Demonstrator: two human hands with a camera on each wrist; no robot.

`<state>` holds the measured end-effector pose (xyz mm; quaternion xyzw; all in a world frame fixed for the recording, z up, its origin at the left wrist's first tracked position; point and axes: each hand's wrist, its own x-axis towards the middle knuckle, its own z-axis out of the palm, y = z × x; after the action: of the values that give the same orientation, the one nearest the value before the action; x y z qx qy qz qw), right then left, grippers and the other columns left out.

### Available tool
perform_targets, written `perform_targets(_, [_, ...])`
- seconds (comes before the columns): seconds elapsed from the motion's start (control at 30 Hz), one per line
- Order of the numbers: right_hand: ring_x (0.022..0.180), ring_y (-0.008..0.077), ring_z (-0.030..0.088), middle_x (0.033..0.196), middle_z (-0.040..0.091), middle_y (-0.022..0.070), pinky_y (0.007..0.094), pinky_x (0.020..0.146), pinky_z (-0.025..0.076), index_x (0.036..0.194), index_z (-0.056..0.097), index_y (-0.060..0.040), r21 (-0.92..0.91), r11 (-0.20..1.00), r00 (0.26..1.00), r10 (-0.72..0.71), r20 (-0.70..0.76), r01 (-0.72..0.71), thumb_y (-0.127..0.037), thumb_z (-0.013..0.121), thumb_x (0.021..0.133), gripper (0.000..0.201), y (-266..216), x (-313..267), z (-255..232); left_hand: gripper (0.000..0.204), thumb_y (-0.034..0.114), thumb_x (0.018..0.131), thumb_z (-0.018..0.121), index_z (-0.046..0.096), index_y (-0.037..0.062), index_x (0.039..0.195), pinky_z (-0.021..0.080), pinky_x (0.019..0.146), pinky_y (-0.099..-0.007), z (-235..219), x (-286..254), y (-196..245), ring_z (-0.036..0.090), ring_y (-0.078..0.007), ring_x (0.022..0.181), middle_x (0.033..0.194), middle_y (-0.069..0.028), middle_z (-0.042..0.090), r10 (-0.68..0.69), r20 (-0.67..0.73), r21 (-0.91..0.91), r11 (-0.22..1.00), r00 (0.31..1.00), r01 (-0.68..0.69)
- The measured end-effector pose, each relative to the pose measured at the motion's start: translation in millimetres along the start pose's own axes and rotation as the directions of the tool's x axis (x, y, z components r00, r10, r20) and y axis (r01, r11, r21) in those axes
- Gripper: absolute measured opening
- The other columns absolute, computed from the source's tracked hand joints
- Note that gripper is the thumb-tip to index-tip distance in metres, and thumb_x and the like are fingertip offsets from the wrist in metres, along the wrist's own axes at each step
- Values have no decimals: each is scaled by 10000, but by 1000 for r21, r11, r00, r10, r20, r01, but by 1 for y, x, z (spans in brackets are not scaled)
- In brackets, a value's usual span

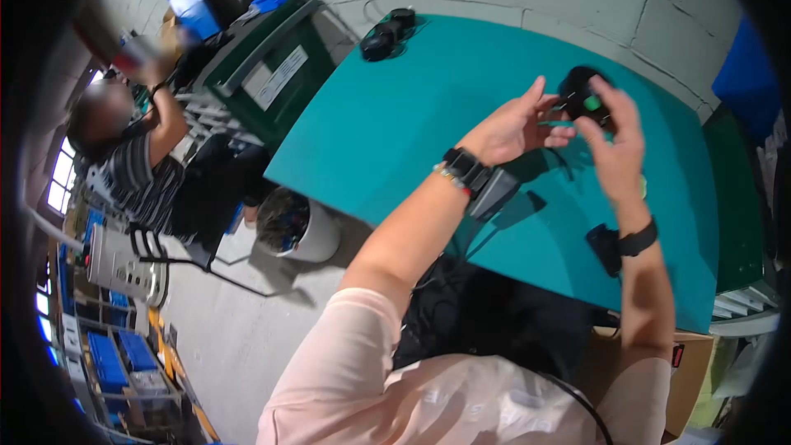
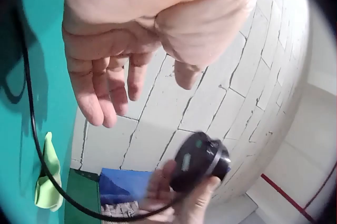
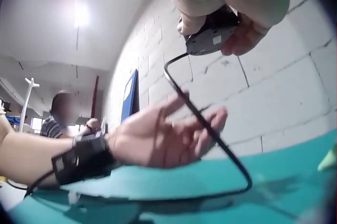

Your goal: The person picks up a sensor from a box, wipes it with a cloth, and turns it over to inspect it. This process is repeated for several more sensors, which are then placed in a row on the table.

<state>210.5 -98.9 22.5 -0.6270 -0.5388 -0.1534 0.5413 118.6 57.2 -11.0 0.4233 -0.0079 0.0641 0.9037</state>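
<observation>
My right hand (image 1: 618, 136) grips a round black device (image 1: 582, 92) above the table's far right part. In the left wrist view the device (image 2: 200, 162) shows a smooth disc shape with a glossy rim, pinched between thumb and fingers. A black cable (image 3: 202, 121) runs from it, bends and drops to the tabletop in the right wrist view. My left hand (image 1: 515, 128) is just left of the device, palm up, with fingers loosely bent and nothing held. The cable passes in front of this hand (image 3: 163, 134) in the right wrist view.
The teal table (image 1: 461, 74) stands against a block wall. More black devices with cables (image 1: 383, 39) lie at its far left corner. A light green item (image 2: 48, 182) lies on the tabletop. Left are a green bin (image 1: 255, 74), a white bucket (image 1: 317, 235) and a seated person (image 1: 136, 165).
</observation>
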Motion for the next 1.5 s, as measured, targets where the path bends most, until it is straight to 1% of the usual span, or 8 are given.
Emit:
perform_targets(0.33, [1043,228,545,1324,385,155,318,836,489,1384,180,-35,405,808,884,280,375,-428,-63,722,730,849,39,-7,26,519,363,884,551,411,76,1293,424,926,-329,-27,-8,-3,509,-158,1079,1194,-53,519,-19,-55,86,996,998,24])
perform_targets(0.7, [737,157,613,948,615,102,260,618,496,1082,606,-31,349,837,903,355,241,-422,-160,653,803,311,36,6,19,663,381,788,662,401,84,1320,435,937,-339,-27,-10,-9,517,-149,1105,1227,-37,522,-38,-42,96,995,998,42])
perform_targets(0.9, [705,201,611,831,626,136,311,602,472,1026,624,-35,-191,819,704,566,430,-542,-360,616,807,392,44,37,-54,530,301,845,611,432,77,1290,425,962,-354,-22,-11,-9,516,-168,1112,1232,-37,523,18,-60,52,999,998,-15])
perform_targets(0.97, [775,288,600,858,630,150,366,671,470,954,627,-26,-582,808,739,447,504,-92,-377,685,714,429,44,33,-71,454,236,859,603,460,83,1261,405,985,-358,-25,-12,-8,511,-170,1115,1224,-28,527,59,-118,3,998,991,-59])
perform_targets(1.1, [810,348,577,804,618,156,401,702,460,876,617,-16,-792,610,548,674,495,-36,-305,756,612,416,79,14,-70,412,178,857,608,479,87,1237,381,1006,-363,-30,-9,-12,502,-167,1121,1202,-30,540,130,-162,46,991,978,-124])
perform_targets(1.23, [680,204,580,823,633,104,287,618,449,925,598,-4,-647,748,579,597,556,-149,-199,765,650,376,73,32,-70,374,130,851,608,497,78,1204,381,999,-362,-29,-13,-10,503,-168,1115,1171,-37,554,126,-217,91,990,968,-109])
perform_targets(1.3, [727,124,598,719,622,82,248,600,451,910,614,22,-8,794,745,573,342,-608,-107,690,751,219,39,43,-56,362,121,849,609,503,76,1192,397,983,-357,-26,-12,-12,510,-168,1104,1162,-40,557,131,-214,95,989,968,-113])
perform_targets(1.5, [984,295,571,1168,537,155,338,821,472,1202,545,-109,-150,987,942,0,335,53,-125,606,833,374,28,17,-2,389,113,807,668,508,91,1161,467,810,-284,-11,-15,-22,566,-104,940,1060,3,579,2,-189,55,998,982,8])
